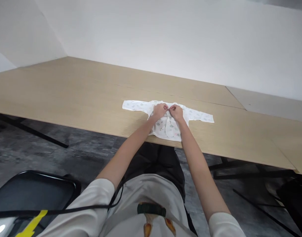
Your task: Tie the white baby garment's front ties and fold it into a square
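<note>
White long-sleeved shirt with little prints (pixel 162 126) lies arms-out on a tan wood-look table (pixel 74 92). Left hand (pixel 161 110) and right hand (pixel 177 113) both pinch its front, up near the neckline

The small printed shirt (pixel 169 124) looks like soft, matt, lightly creased cloth, the table (pixel 79 89) smooth, satin-matt wood or wood-look board, the wall (pixel 165 36) smooth and matt, the chair (pixel 39 189) smooth with a faintly glossy rim, the cable (pixel 91 207) matt and rubbery, and the trousers (pixel 158 158) dull, dark cloth.
</note>
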A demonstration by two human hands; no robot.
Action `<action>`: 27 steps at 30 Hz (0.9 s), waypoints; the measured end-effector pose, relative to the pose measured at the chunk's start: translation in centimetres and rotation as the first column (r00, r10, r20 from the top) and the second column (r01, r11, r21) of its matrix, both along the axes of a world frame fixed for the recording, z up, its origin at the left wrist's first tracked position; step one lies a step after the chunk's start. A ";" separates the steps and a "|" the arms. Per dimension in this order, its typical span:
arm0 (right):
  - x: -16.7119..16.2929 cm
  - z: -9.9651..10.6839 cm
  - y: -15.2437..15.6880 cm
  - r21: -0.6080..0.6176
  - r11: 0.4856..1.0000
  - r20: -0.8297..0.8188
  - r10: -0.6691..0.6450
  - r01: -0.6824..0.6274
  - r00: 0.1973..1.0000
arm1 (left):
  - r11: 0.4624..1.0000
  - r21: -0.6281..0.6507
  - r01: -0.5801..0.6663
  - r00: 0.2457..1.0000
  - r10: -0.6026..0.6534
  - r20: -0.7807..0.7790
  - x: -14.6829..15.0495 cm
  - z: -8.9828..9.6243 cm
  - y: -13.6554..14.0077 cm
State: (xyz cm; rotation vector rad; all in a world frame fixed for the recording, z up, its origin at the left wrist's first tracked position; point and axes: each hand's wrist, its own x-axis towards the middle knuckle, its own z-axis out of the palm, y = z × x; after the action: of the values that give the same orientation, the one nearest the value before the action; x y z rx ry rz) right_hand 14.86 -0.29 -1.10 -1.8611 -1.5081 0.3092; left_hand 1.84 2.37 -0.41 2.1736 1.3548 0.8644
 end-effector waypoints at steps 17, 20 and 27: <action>-0.4 0.6 -0.7 -0.026 1.000 0.046 -0.008 0.009 0.999 | 0.998 0.055 -0.014 0.997 0.018 -0.080 -0.4 0.3 0.1; -0.6 0.8 -0.8 -0.031 0.999 0.039 -0.024 0.025 0.999 | 0.996 0.086 -0.009 0.993 0.019 -0.114 -0.3 0.2 0.1; -0.8 1.1 -0.9 -0.041 0.997 -0.008 -0.073 0.073 0.997 | 0.979 0.186 0.085 0.987 -0.058 -0.147 -0.2 0.0 0.0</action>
State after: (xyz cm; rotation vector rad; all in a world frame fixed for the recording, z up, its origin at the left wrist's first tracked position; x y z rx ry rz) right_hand 14.10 -1.20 -0.01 -1.9391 -1.4336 0.3159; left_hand 1.59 2.41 -0.38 2.4569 1.2943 0.8596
